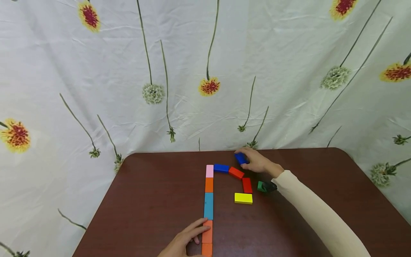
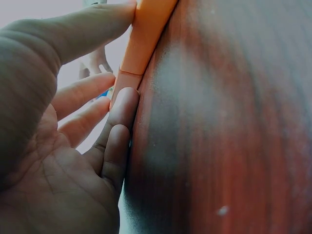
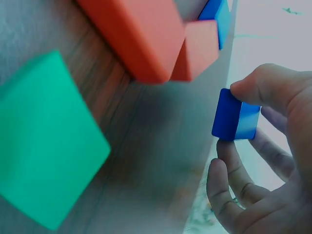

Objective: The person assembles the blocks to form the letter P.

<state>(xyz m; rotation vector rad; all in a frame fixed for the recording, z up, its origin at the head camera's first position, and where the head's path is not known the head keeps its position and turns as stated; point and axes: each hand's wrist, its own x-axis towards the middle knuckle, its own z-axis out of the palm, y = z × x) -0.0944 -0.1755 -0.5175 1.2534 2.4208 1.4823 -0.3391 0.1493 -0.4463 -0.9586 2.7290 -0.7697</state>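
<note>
A blue rectangular block (image 1: 240,158) is pinched near the table's (image 1: 154,192) far edge; two orange rectangular blocks (image 1: 208,237) lie end to end.

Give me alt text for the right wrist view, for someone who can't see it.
The right hand pinches a blue block between thumb and fingers, at right. A green block sits close at left, and two red blocks and a second blue block show along the top, on a dark brown table.
</note>
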